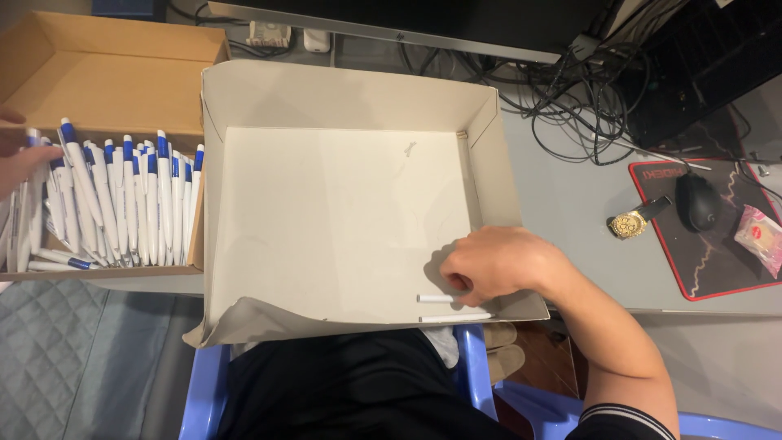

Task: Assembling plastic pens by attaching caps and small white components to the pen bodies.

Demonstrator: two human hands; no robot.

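Observation:
My right hand point(497, 265) rests inside a shallow white cardboard tray point(342, 98), at its near right corner, fingers curled around the end of a white pen point(436, 299). A second white pen point(456, 317) lies just below it along the tray's front wall. My left hand point(18, 159) is at the far left edge of view, touching the white and blue pens point(122, 204) packed in a brown cardboard box point(106, 73). Whether the left hand grips a pen is hidden by the frame edge.
A monitor base and tangled black cables point(570, 90) lie behind the tray. On the right sit a black mouse point(697, 201) on a red-edged mat, a gold wristwatch point(634, 221) and a pink packet point(762, 238). A blue plastic chair point(208, 391) is below.

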